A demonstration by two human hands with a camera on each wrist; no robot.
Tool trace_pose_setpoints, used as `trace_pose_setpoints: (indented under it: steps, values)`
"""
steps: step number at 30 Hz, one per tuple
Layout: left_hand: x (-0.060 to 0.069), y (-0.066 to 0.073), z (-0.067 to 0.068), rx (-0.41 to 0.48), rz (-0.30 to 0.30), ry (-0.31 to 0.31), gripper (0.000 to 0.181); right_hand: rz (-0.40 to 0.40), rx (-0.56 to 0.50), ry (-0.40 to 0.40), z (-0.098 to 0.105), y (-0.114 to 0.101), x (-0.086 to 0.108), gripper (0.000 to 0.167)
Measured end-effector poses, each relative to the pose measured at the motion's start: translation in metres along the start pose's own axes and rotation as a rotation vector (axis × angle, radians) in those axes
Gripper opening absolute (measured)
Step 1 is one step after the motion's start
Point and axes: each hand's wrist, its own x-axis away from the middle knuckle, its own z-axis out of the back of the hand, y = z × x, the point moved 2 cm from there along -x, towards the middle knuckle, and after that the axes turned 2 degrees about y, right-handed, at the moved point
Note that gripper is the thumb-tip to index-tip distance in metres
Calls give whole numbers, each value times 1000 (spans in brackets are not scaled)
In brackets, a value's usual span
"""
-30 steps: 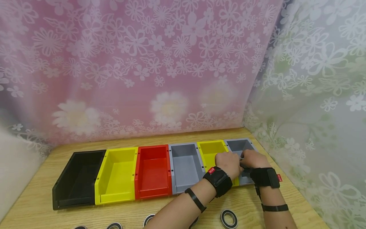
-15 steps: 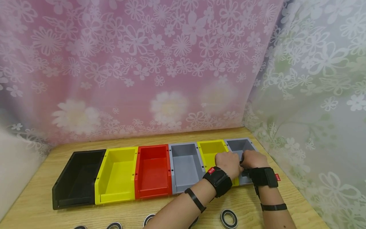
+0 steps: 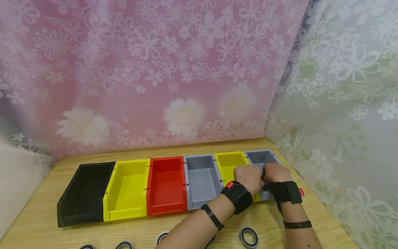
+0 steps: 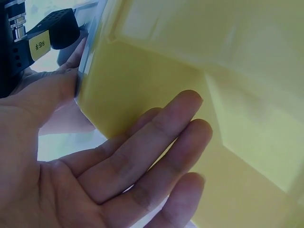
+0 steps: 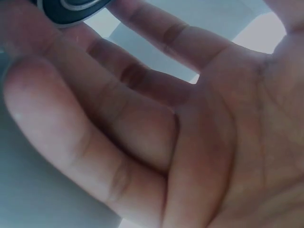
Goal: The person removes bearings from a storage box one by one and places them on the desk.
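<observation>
My left hand (image 3: pixel 248 177) sits at the front of the right-hand yellow bin (image 3: pixel 229 162). In the left wrist view its fingers (image 4: pixel 164 128) reach inside the yellow bin, gently bent, while the thumb goes over the side wall and its tip is hidden. Beside it, my right hand (image 3: pixel 276 174) is down in the last grey bin (image 3: pixel 259 157). A bearing (image 5: pixel 54 13) with a dark seal and metal rim shows at the top of the right wrist view, held at that hand's fingertips. Most of the bearing is cut off there.
Leftward stand a grey bin (image 3: pixel 202 183), a red bin (image 3: pixel 167 186), another yellow bin (image 3: pixel 130 188) and a black bin (image 3: pixel 90 190), all joined in a row. Several bearings lie along the table's near edge, one bearing (image 3: pixel 241 238) between the forearms. Floral curtains (image 3: pixel 186 69) hang behind.
Between the earlier frames and now, my right hand and wrist have shifted very slightly left. The left hand and the bins stay put.
</observation>
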Motion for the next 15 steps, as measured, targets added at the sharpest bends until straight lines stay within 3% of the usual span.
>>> trace_pose_setpoints:
  steps: [15]
  values:
    - [-3, 1, -3, -7, -4, -20, 52, -31, -6, -34, 0, 4, -2, 10]
